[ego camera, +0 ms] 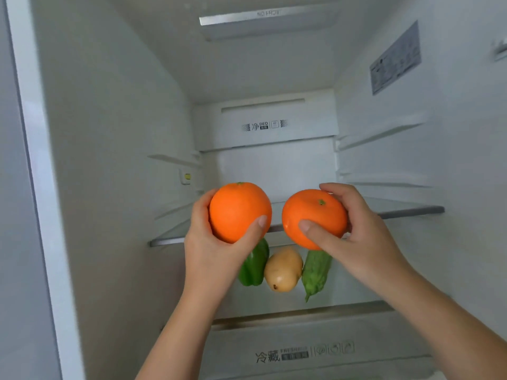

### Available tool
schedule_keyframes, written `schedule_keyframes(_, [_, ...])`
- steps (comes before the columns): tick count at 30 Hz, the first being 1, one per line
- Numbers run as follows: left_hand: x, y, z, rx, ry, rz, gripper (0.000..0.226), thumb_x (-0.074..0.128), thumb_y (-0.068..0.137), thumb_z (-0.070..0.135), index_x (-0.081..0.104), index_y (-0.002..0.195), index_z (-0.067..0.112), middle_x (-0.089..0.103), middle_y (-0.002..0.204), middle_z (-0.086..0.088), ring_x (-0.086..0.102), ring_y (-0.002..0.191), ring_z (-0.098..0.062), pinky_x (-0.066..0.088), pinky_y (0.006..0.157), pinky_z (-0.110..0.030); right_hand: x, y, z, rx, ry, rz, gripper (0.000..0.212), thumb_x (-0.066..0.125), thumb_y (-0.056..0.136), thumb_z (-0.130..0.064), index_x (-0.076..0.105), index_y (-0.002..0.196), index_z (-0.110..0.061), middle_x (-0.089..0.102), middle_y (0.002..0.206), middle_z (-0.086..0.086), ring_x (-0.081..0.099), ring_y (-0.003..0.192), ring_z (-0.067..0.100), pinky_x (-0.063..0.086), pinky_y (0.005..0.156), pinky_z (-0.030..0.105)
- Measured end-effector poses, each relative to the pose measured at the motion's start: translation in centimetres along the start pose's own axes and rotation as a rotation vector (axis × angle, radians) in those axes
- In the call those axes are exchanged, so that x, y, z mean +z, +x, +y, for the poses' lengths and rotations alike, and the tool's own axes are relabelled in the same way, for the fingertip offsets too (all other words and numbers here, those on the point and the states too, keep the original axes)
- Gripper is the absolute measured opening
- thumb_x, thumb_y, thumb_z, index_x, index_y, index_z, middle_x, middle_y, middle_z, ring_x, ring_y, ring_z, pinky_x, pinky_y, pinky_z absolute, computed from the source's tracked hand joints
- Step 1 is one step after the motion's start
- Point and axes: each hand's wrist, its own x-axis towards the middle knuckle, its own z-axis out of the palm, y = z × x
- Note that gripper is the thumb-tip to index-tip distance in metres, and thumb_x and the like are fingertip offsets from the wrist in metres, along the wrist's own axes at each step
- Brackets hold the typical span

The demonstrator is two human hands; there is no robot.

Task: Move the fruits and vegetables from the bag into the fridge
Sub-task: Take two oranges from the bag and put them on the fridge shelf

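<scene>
Here, two oranges held up side by side and apart before the open fridge (109, 133): left orange (238, 211) clasped in the left hand (211, 242), stem end up, right orange (314, 218) clasped in the right hand (356, 237), fingers (315, 231) wrapped round each fruit. Both level with the front edge of the glass shelf (406, 209). Below that shelf, lying in a row on the lower shelf: green bell pepper (253, 266), potato (282, 270), bitter gourd (315, 271), just beside one another.

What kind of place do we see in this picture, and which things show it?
The inside of an open home fridge, most likely in a kitchen. A glass shelf crosses it, a green pepper and potato lie below, and a drawer carries a printed label.
</scene>
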Motion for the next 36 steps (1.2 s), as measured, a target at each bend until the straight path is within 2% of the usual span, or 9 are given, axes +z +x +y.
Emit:
schedule_keyframes(2, [0.3,1.1,-0.1,-0.007,0.014,-0.023,0.063,0.079,0.063,0.036,0.042,0.114,0.036,0.047,0.099,0.027,0.051,0.083,0.018,0.046,0.065,-0.008,-0.1,1.3,-0.2,-0.018,-0.016,-0.025,0.064,0.071,0.064,-0.059,0.036,0.116,-0.048,0.043,0.106,-0.029,0.047,0.095,-0.007,0.037,0.072,0.013])
schedule_keyframes(4, [0.5,2.4,-0.2,-0.017,0.038,-0.048,0.064,0.083,0.062,0.035,0.041,0.111,0.037,0.047,0.097,0.026,0.053,0.083,0.009,0.048,0.067,-0.018,0.0,3.0,0.0,-0.007,-0.027,-0.075,0.057,0.069,0.070,-0.046,0.037,0.117,-0.047,0.043,0.106,-0.028,0.049,0.095,-0.002,0.039,0.074,0.017])
schedule_keyframes(8, [1.1,5.5,-0.3,-0.051,0.092,-0.157,0.060,0.080,0.066,0.030,0.039,0.109,0.029,0.047,0.094,0.020,0.051,0.081,0.002,0.040,0.061,-0.012,0.5,6.9,1.1,0.121,0.017,-0.156,0.051,0.070,0.075,-0.036,0.047,0.121,-0.035,0.048,0.109,-0.010,0.051,0.100,0.013,0.041,0.083,0.026])
schedule_keyframes(11, [1.4,7.4,-0.8,-0.088,0.192,-0.256,0.059,0.077,0.069,0.033,0.037,0.112,0.024,0.048,0.102,0.007,0.051,0.088,-0.013,0.038,0.071,-0.020,1.0,9.3,2.1,0.206,0.056,-0.202,0.052,0.070,0.076,-0.035,0.048,0.122,-0.028,0.047,0.112,-0.004,0.051,0.101,0.017,0.046,0.088,0.035])
schedule_keyframes(15, [1.9,9.4,-2.1,-0.157,0.262,-0.418,0.064,0.073,0.074,0.037,0.036,0.122,0.015,0.049,0.112,-0.003,0.051,0.096,-0.019,0.040,0.078,-0.028,1.9,11.4,3.5,0.287,0.069,-0.270,0.051,0.070,0.076,-0.034,0.047,0.121,-0.026,0.044,0.115,0.001,0.052,0.103,0.022,0.049,0.089,0.040])
schedule_keyframes(19, [2.2,10.5,-3.4,-0.194,0.334,-0.515,0.067,0.071,0.076,0.036,0.034,0.127,0.012,0.048,0.113,-0.003,0.049,0.097,-0.017,0.038,0.077,-0.025,2.6,12.4,4.3,0.322,0.031,-0.361,0.052,0.068,0.078,-0.034,0.044,0.123,-0.024,0.042,0.117,0.005,0.052,0.105,0.024,0.049,0.089,0.040])
schedule_keyframes(26, [1.8,11.6,-4.9,-0.360,0.134,-0.630,0.070,0.074,0.076,0.024,0.035,0.134,0.026,0.048,0.123,-0.008,0.053,0.103,-0.022,0.047,0.071,-0.026,2.2,12.9,5.1,0.336,0.029,-0.495,0.060,0.069,0.079,-0.031,0.039,0.130,-0.028,0.040,0.126,0.005,0.049,0.112,0.023,0.047,0.090,0.034])
schedule_keyframes(30, [1.8,11.9,-5.3,-0.379,0.115,-0.631,0.070,0.074,0.076,0.022,0.036,0.134,0.029,0.048,0.125,-0.012,0.054,0.102,-0.024,0.048,0.070,-0.026,2.1,13.3,5.2,0.351,0.010,-0.564,0.063,0.073,0.075,-0.023,0.040,0.129,-0.030,0.039,0.130,0.005,0.047,0.114,0.021,0.047,0.092,0.033])
schedule_keyframes(36, [1.9,12.1,-5.6,-0.403,0.125,-0.590,0.075,0.073,0.076,0.024,0.031,0.138,0.026,0.047,0.127,-0.017,0.057,0.097,-0.027,0.048,0.073,-0.029,2.4,13.9,5.3,0.299,-0.097,-0.567,0.068,0.070,0.078,-0.028,0.034,0.136,-0.027,0.036,0.138,0.005,0.042,0.112,0.018,0.037,0.089,0.026])
